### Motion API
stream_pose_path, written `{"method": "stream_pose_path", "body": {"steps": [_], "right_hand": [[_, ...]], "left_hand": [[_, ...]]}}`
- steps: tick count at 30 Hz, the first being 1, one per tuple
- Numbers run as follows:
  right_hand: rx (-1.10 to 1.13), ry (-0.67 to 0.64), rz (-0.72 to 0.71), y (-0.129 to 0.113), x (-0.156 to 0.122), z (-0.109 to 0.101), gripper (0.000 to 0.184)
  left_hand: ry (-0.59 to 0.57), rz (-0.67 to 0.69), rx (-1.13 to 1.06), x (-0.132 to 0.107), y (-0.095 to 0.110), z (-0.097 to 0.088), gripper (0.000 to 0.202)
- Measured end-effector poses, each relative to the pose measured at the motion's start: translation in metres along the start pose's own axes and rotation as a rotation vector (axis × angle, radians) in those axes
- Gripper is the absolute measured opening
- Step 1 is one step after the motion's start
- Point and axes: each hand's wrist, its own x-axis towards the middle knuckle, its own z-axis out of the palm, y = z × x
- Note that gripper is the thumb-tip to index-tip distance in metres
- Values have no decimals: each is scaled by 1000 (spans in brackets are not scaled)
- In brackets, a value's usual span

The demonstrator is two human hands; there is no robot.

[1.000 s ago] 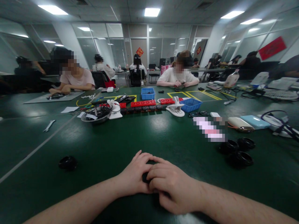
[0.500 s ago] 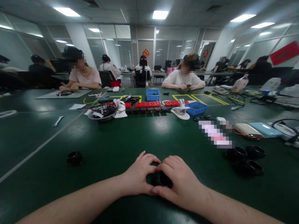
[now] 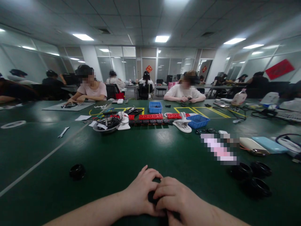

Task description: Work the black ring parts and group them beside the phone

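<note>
At the near edge of the green table, my left hand (image 3: 142, 191) curls around one side of a black ring-shaped part (image 3: 152, 196). From the other side my right hand (image 3: 176, 195) covers most of that part, its fingers bent over the top and touching the left hand's fingers. Only a dark sliver of it shows between the hands. A similar black ring (image 3: 77, 171) lies alone to the left. Several more black rings (image 3: 256, 187) sit close together on the right.
Across the middle stand a metal bowl of cables (image 3: 107, 125), a row of red and black sockets (image 3: 150, 118), a white clip (image 3: 182, 123) and a blue tray (image 3: 198, 121). A wrench (image 3: 63, 132) lies left. Power banks (image 3: 254, 145) lie right. Two people sit opposite.
The camera has tilted up, so the scene sits lower in view. My right hand's fingers have closed further over the black ring, hiding its opening.
</note>
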Motion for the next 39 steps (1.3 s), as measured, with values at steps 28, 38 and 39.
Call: {"method": "stream_pose_path", "body": {"steps": [28, 38, 39], "right_hand": [[47, -13, -40, 6, -1, 3, 23], [55, 267, 283, 4, -5, 4, 37], [50, 287, 338, 5, -5, 5, 40]], "left_hand": [[-27, -25, -3, 1, 1, 0, 40], [-67, -59, -50, 1, 3, -5, 53], [-69, -58, -43, 1, 3, -6, 50]]}}
